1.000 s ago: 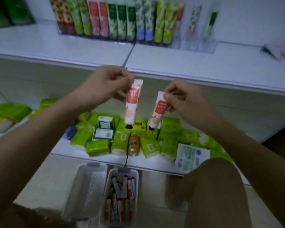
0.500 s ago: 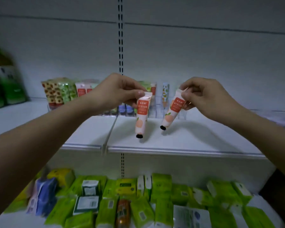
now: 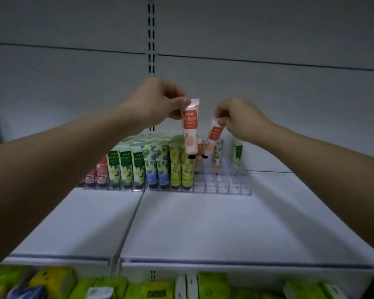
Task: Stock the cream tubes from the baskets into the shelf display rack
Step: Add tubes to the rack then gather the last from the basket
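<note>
Each hand pinches 1 peach tube by its crimped end, left hand (image 3: pixel 158 102) with tube (image 3: pixel 191 128), right hand (image 3: pixel 238 119) with tube (image 3: pixel 213 139), above the rack (image 3: pixel 221 184). Lower each cap-first, upright, into an empty slot beside the yellow tubes (image 3: pixel 181 162).

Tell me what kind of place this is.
Probably a shop aisle: slotted retail shelving, a clear display rack of upright cream tubes, and packaged goods on the shelf below.
</note>
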Demonstrator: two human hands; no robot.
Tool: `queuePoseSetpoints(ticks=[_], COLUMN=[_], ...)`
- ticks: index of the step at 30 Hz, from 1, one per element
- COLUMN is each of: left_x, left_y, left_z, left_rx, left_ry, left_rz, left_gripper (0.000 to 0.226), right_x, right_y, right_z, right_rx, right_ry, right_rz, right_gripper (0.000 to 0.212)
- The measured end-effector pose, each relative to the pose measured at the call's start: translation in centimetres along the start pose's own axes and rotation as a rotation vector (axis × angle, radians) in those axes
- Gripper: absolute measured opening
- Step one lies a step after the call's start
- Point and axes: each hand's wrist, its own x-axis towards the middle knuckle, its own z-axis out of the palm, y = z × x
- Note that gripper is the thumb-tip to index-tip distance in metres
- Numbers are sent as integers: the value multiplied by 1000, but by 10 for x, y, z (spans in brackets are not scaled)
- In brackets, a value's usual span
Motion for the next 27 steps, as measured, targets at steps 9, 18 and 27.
queuePoseSetpoints(ticks=[9,18,27], left_x=[29,42,41], left_y=[-19,-16,-7], left_z=[14,26,24], left_rx=[-80,-44,-39], left_ry=[64,94,137], left_rz=[-8,11,12], left_gripper=[8,8,10], right_x=[31,36,17], right_y=[17,18,6], right_z=[37,48,49], right_rx=[-112,-148,-200], right_ry=[-52,-60,-139], right_rz=[-120,-104,-95], right_gripper=[18,15,11])
